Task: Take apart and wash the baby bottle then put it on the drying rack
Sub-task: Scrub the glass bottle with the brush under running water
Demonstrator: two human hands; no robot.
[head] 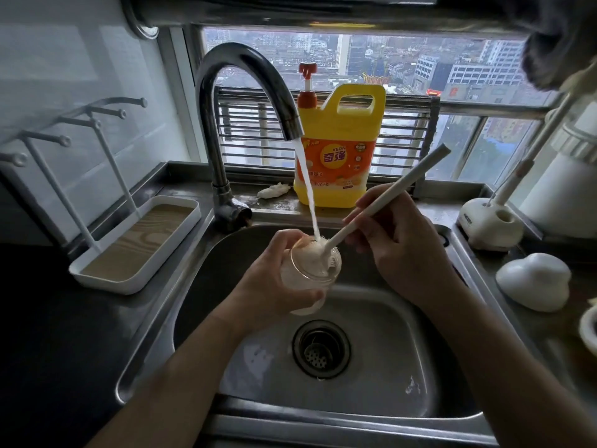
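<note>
My left hand (271, 279) grips the clear baby bottle body (307, 282) over the steel sink (429, 367), its mouth tilted up toward the tap. My right hand (397, 240) holds the long white handle of a bottle brush (381, 198); the brush head sits inside the bottle's mouth. Water from the faucet (252, 88) streams onto the brush head and into the bottle. The white drying rack (135, 244) with upright pegs stands on the counter to the left.
A yellow dish soap jug (339, 150) stands on the ledge behind the sink. On the right counter are a white brush holder (491, 224), a white dome-shaped cap (533, 279) and a white appliance. A drain strainer (321, 349) sits in the basin.
</note>
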